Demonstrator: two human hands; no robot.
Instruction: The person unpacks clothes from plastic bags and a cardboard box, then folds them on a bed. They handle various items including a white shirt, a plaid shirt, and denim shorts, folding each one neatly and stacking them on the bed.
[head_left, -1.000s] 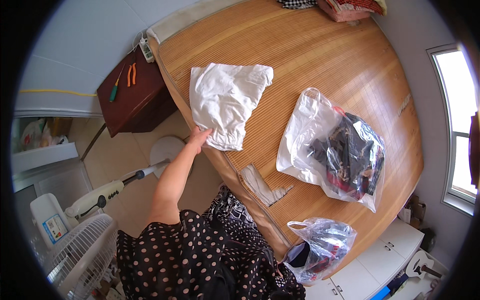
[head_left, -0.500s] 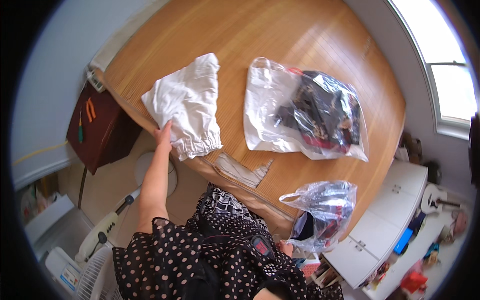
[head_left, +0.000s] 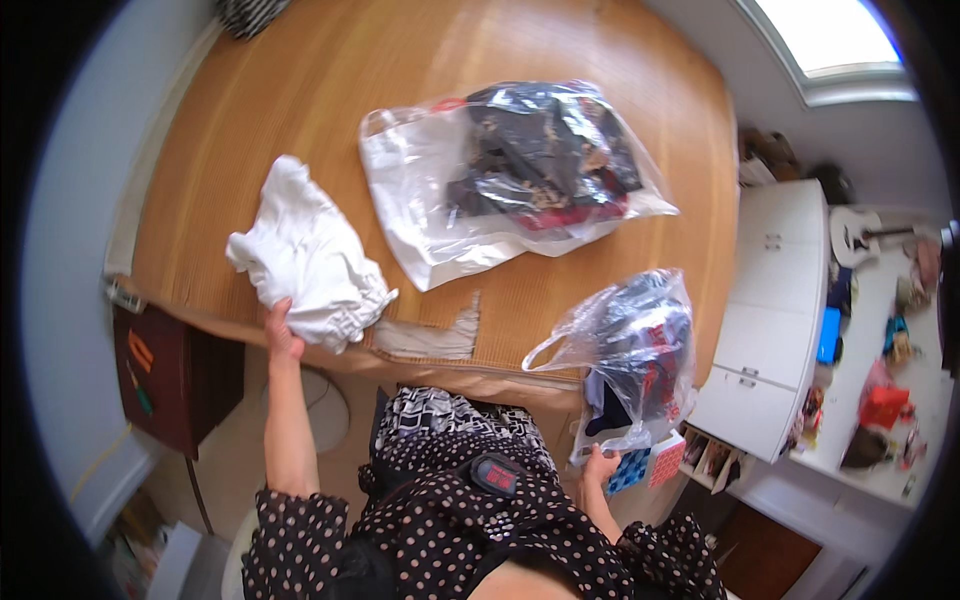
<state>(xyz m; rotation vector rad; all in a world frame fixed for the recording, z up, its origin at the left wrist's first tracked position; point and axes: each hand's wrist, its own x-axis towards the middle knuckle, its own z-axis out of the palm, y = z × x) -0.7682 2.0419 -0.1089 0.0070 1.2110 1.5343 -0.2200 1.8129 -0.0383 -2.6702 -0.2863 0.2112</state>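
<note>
A white garment with a gathered elastic edge (head_left: pixel 312 260) lies rumpled near the table's left front edge. My left hand (head_left: pixel 283 330) is closed on its near side, with the thumb on top. At the right front corner stands a clear plastic bag (head_left: pixel 655 330) with dark and red clothing inside; its loop handle points left. My right hand (head_left: pixel 600 465) pinches the near bottom edge of this bag, which hangs a little over the table edge. Farther back lies a larger clear and white plastic bag (head_left: pixel 420 215) with dark patterned clothing in it, touched by neither hand.
The wooden-mat table top (head_left: pixel 320 110) has a torn grey patch (head_left: pixel 430 335) at its front edge. A striped item (head_left: pixel 250 15) lies at the far left corner. Left stands a dark red cabinet (head_left: pixel 180 385) with tools on it; right, a white cabinet (head_left: pixel 760 320).
The view has turned, shifting the table leftward. The white garment has become more bunched under my left hand. My right hand, mostly hidden before, now shows at the small bag's bottom edge.
</note>
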